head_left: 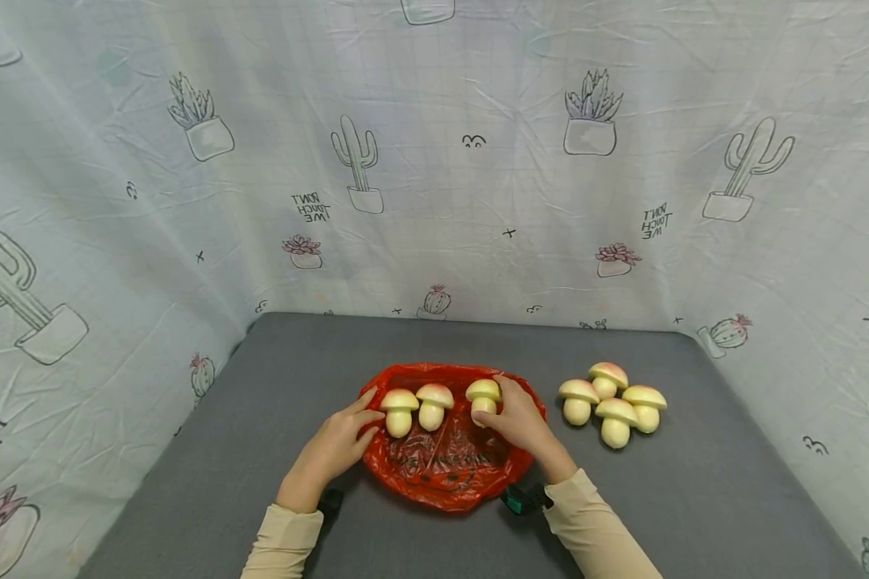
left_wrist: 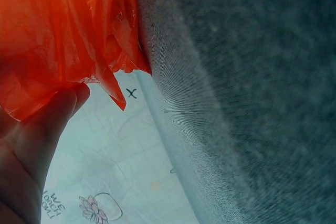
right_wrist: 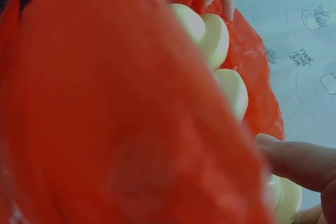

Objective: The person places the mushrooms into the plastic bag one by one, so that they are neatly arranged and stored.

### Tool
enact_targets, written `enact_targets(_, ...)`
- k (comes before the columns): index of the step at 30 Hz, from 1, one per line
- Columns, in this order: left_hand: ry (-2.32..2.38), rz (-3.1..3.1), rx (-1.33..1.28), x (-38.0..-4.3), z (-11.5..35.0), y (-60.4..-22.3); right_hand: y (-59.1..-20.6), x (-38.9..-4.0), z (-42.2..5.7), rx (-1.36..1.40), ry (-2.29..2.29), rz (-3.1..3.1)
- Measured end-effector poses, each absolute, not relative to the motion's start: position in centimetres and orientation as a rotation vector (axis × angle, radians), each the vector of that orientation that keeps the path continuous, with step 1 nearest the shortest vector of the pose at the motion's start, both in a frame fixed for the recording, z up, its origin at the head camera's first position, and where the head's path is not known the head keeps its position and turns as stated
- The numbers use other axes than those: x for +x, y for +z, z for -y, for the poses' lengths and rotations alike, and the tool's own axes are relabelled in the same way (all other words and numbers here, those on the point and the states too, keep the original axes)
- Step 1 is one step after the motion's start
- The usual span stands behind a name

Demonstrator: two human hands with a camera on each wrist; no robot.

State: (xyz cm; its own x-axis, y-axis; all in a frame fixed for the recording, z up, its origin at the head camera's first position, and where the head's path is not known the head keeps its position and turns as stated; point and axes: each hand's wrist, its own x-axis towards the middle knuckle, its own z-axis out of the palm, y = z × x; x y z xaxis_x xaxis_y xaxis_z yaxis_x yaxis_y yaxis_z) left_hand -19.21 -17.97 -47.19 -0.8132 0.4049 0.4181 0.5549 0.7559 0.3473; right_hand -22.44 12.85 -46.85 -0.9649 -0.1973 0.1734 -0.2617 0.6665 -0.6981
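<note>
A red plastic bag [head_left: 449,482] lies spread on the grey table, its mouth facing up. Two toy mushrooms, a left one [head_left: 398,412] and a middle one [head_left: 433,406], stand inside it, pale with yellow-pink caps. My right hand [head_left: 517,414] holds a third mushroom [head_left: 483,396] between thumb and fingers, at the bag's right side. In the right wrist view, the thumb [right_wrist: 294,161] lies against this mushroom, partly behind the red plastic. My left hand [head_left: 340,438] rests spread fingers over the bag's left rim, beside the left mushroom; the left wrist view shows fingertips tucked behind the red plastic [left_wrist: 58,40].
Several more toy mushrooms [head_left: 611,406] stand clustered on the table [head_left: 695,498], right of the bag. A white curtain [head_left: 434,177] printed with cacti hangs behind and at both sides of the table.
</note>
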Motion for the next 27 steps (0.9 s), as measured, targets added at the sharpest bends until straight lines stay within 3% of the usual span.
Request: enact_targets(27,-0.633,2.655,-0.729,-19.0,17.8,-47.0,-48.1,-23.0,-10.7,0.388,1.168,2.795)
